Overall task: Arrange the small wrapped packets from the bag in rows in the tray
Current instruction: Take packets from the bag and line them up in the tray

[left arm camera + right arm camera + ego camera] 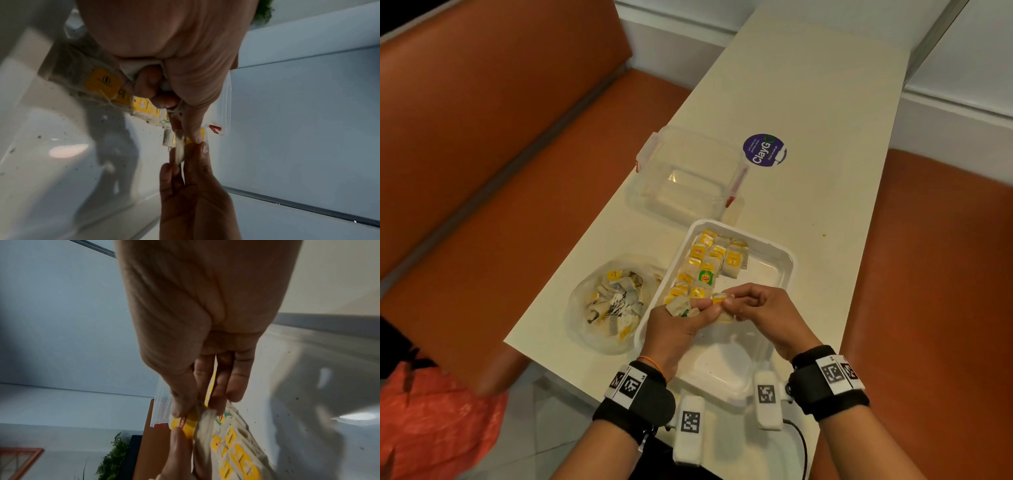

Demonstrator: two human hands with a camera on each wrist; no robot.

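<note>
A white tray lies on the cream table, with rows of small wrapped packets with yellow tags along its left side. Left of it sits the open clear bag with more packets inside. Over the tray's middle, my left hand grips a few packets in its curled fingers. Its thumb also pinches a yellow-tagged packet. My right hand pinches the same packet from the other side. In the left wrist view that packet sits between both hands' fingertips. In the right wrist view the packet hangs above the rows.
A clear plastic box with red clips stands behind the tray, beside a round purple sticker. Orange bench seats flank the narrow table. An orange cloth lies at the lower left. The tray's right half is bare.
</note>
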